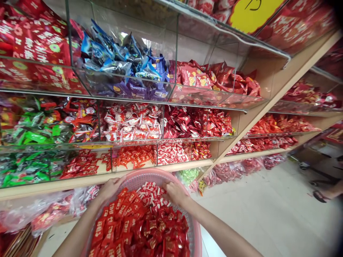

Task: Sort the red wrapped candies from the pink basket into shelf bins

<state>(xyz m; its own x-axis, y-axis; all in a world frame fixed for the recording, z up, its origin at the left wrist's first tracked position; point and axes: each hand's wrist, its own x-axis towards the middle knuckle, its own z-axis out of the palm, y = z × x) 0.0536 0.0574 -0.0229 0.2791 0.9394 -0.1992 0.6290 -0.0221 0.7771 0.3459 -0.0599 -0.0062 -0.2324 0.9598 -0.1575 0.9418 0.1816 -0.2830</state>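
Observation:
A pink plastic basket sits low in front of me, piled with red wrapped candies and some white-and-red ones at its far side. My left hand grips the basket's far left rim, fingers curled over the edge. My right hand reaches into the far side of the basket, fingers closed among the white-and-red candies; what exactly they pinch is hidden.
Tiered shelves with clear dividers hold bulk candy: blue and purple packs, red packs, green packs, white-and-red candies. Plastic bags of sweets lie under the lowest shelf. Another person's foot in a sandal is at right.

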